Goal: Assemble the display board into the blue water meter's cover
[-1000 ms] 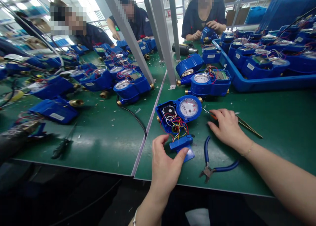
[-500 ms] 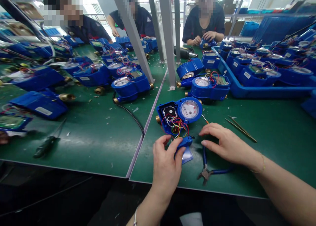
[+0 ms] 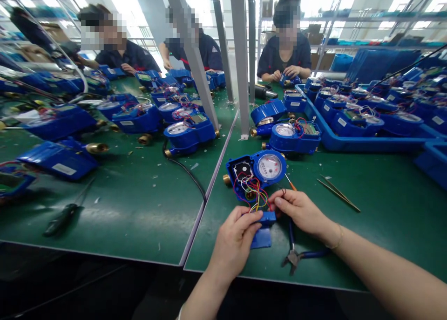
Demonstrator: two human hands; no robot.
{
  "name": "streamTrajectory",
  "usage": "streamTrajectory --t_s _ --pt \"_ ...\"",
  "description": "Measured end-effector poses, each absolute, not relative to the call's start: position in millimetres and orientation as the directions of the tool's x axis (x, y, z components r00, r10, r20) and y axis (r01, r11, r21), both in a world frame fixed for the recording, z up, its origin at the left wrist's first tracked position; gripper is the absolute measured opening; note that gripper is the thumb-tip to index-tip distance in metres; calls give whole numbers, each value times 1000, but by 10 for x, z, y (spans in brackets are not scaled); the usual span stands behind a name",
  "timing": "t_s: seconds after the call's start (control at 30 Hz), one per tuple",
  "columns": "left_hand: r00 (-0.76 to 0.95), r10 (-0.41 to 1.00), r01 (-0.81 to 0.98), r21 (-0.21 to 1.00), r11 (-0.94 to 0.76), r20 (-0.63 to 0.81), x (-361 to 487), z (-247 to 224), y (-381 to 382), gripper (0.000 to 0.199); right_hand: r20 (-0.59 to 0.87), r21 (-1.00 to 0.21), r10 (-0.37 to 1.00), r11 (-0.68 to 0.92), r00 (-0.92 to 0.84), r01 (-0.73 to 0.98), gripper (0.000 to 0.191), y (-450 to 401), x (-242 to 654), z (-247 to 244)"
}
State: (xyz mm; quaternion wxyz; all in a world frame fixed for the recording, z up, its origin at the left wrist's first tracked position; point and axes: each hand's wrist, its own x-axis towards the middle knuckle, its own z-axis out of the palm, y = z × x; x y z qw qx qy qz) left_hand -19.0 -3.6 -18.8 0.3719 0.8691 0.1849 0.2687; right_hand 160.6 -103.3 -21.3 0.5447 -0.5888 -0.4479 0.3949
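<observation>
An opened blue water meter (image 3: pixel 256 168) lies in front of me, its round dial facing up. Red, yellow and white wires (image 3: pixel 257 189) run out of its housing to a small blue plastic box (image 3: pixel 268 218). My left hand (image 3: pixel 232 238) is closed around that box, just below the meter. At the box's right end, my right hand (image 3: pixel 302 210) pinches a thin wire, with a dark loop showing above the fingertips. Blue film or plastic (image 3: pixel 261 238) shows under the box. Blue-handled cutting pliers (image 3: pixel 292 259) lie below my right hand; a thin orange-handled tool (image 3: pixel 292 184) lies above it.
Tweezers (image 3: pixel 338 194) rest at the right. More blue meters (image 3: pixel 293 137) stand behind, and a blue tray (image 3: pixel 370 144) holds several. A screwdriver (image 3: pixel 63 218) is on the left table. Grey posts (image 3: pixel 239 68) rise from the tabletop. Several co-workers sit opposite.
My right hand has moved left to the blue box and closed on a wire. My left hand still grips the box, now turned somewhat. The camera view has shifted slightly.
</observation>
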Motion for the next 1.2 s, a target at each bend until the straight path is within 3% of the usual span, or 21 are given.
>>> streamTrajectory --t_s 0.2,0.43,0.67,0.8,0.93,1.03,1.1,1.2 --pt "796 515 98 773 -627 317 -213 -215 5 23 -39 -999 945 -31 325 -29 31 -1026 1560 -228" --pt "761 605 132 856 -499 235 -228 -253 54 22 -61 -983 945 -1 320 -184 29 -1027 1511 -234" --pt "766 637 48 981 -186 83 -236 -208 30 20 57 -936 982 115 182 -331 44 -1131 1469 -153" --pt "829 557 -29 999 -45 49 -291 -136 -10 26 147 -957 988 155 49 -246 45 -1251 1428 -48" --pt "922 386 -89 967 240 -11 -401 -97 -106 70 207 -977 977 204 -56 -57 51 -1359 1390 32" --pt "955 297 -126 923 363 14 -446 -86 -158 96 250 -957 965 259 -78 132 67 -1384 1363 30" --pt "953 302 -118 933 339 11 -455 -65 -170 98 312 -922 945 326 -95 209 83 -1376 1333 -27" --pt "947 322 -75 986 152 23 -462 19 -181 95 406 -882 912 407 -59 235 97 -1370 1271 -177"
